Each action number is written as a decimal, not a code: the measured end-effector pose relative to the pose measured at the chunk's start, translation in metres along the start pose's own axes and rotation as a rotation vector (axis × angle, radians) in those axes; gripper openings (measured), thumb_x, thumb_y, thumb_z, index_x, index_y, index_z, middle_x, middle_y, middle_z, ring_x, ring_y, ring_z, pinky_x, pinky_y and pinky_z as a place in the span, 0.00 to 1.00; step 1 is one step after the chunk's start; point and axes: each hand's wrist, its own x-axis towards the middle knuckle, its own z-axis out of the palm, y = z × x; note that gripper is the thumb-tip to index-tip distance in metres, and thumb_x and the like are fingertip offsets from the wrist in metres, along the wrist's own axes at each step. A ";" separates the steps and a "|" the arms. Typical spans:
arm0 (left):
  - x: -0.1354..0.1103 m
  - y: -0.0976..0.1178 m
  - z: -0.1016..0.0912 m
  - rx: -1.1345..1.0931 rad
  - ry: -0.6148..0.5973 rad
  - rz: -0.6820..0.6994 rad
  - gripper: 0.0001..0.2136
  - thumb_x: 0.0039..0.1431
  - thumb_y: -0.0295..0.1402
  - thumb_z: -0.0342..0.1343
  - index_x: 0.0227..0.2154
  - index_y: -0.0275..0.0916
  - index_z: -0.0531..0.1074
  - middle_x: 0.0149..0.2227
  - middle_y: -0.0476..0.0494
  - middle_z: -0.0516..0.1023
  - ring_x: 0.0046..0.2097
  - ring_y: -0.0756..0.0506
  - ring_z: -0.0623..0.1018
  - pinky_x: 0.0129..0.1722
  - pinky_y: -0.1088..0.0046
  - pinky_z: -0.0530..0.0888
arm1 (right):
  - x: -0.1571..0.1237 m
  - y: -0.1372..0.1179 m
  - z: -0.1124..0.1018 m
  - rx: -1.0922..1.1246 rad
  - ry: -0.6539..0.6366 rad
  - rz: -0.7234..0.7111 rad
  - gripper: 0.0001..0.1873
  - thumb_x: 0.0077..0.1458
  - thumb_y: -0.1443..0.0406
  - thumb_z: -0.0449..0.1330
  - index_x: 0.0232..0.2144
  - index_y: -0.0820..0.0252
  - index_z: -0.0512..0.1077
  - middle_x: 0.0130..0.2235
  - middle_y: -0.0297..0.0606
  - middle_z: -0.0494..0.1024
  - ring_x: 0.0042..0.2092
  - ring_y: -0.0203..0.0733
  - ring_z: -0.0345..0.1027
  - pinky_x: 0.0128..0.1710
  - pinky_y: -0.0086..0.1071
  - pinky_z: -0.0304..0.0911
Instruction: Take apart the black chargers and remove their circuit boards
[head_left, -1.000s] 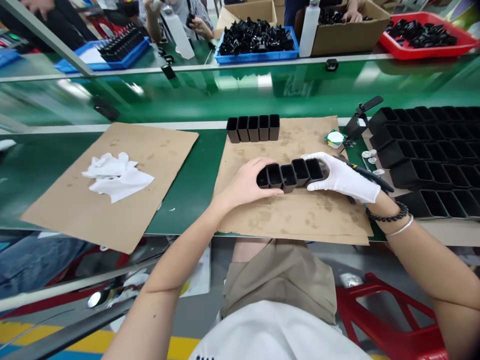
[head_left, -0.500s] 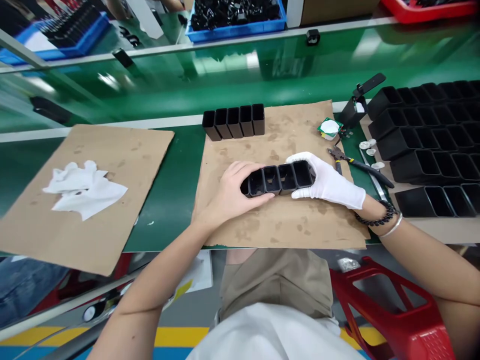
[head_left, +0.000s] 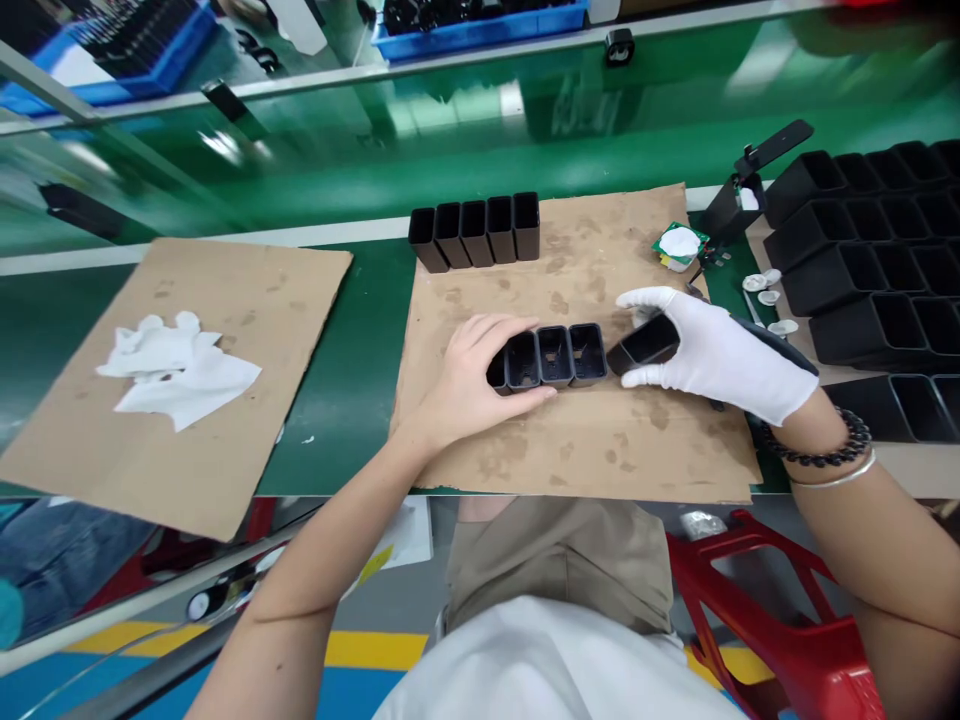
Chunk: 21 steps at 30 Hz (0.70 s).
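My bare left hand (head_left: 484, 375) is wrapped round the left end of a short row of open-topped black plastic housings (head_left: 555, 356) standing on the brown cardboard (head_left: 570, 440). In a white glove, my right hand (head_left: 697, 350) grips one separate black housing (head_left: 648, 343), which is tilted and set a little apart from the row's right end. Behind them, another row of black housings (head_left: 475, 235) stands at the cardboard's back edge. A pair of pliers beyond my right hand is mostly hidden by the glove.
At right are several rows of black housings (head_left: 862, 265). A green circuit board with a white disc (head_left: 679, 245) lies near an upright black housing with a raised flap (head_left: 739, 205). White gloves (head_left: 176, 365) lie on the left cardboard (head_left: 202, 460). A red stool (head_left: 780, 600) stands below.
My right hand has drawn one black housing away from the row to the right and tilted it. My left hand stays on the row's left end. The view has shifted slightly.
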 end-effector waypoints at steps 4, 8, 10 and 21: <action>0.000 0.000 -0.001 -0.004 -0.005 -0.012 0.28 0.54 0.44 0.70 0.55 0.41 0.73 0.54 0.38 0.80 0.57 0.36 0.78 0.60 0.54 0.74 | 0.000 -0.005 -0.001 -0.130 0.021 0.057 0.37 0.47 0.55 0.73 0.59 0.54 0.71 0.55 0.45 0.80 0.54 0.67 0.77 0.57 0.60 0.71; 0.000 0.000 -0.001 -0.008 -0.009 -0.011 0.27 0.55 0.45 0.70 0.55 0.42 0.73 0.54 0.38 0.80 0.58 0.36 0.78 0.61 0.53 0.73 | -0.005 -0.013 -0.004 -0.087 -0.083 0.091 0.51 0.45 0.53 0.74 0.69 0.53 0.61 0.51 0.43 0.81 0.46 0.63 0.79 0.48 0.55 0.76; 0.000 0.000 -0.001 -0.011 -0.011 -0.005 0.25 0.55 0.44 0.69 0.54 0.42 0.73 0.54 0.38 0.80 0.57 0.36 0.78 0.61 0.53 0.73 | -0.008 -0.014 -0.003 -0.030 -0.172 0.074 0.54 0.47 0.56 0.73 0.72 0.50 0.55 0.45 0.39 0.82 0.40 0.57 0.79 0.42 0.51 0.77; 0.000 -0.006 -0.004 -0.087 -0.045 -0.010 0.37 0.52 0.48 0.71 0.62 0.44 0.66 0.56 0.38 0.78 0.59 0.35 0.76 0.63 0.52 0.72 | -0.006 -0.013 0.009 0.141 -0.051 -0.046 0.39 0.50 0.52 0.71 0.60 0.57 0.65 0.60 0.47 0.73 0.60 0.61 0.71 0.63 0.53 0.69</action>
